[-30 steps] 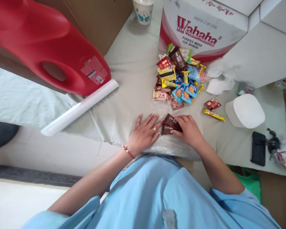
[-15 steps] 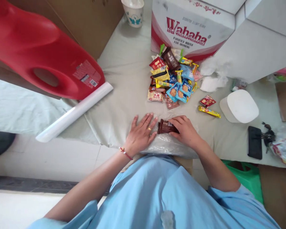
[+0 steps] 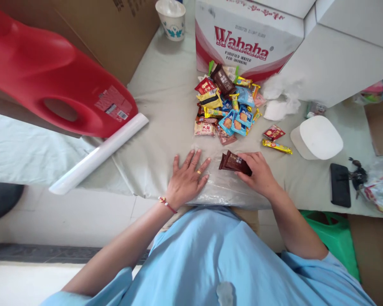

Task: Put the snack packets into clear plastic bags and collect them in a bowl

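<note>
My left hand (image 3: 187,178) lies flat on a clear plastic bag (image 3: 217,187) at the table's front edge, its fingers spread. Beyond those fingertips, to the right, my right hand (image 3: 257,174) grips brown-wrapped snack packs (image 3: 234,162) between thumb and fingers. At least two packs overlap in that grip, their left ends sticking out. Past both hands lies a heap of wrapped snacks (image 3: 225,106) in yellow, blue, red and brown. A red snack packet (image 3: 274,132) and a yellow snack stick (image 3: 277,146) sit apart to its right.
A clear plastic roll (image 3: 98,155) lies at left below a big red jug (image 3: 92,97). At the back stand a paper cup (image 3: 172,21) and a Wahaha carton (image 3: 249,42). To the right are crumpled white tissue (image 3: 282,100), a white tub (image 3: 319,138) and a black phone (image 3: 340,185).
My right hand has moved right and slightly away from my left hand, carrying the brown packs, which now look lifted and tilted. My left hand stays spread on the plastic bag.
</note>
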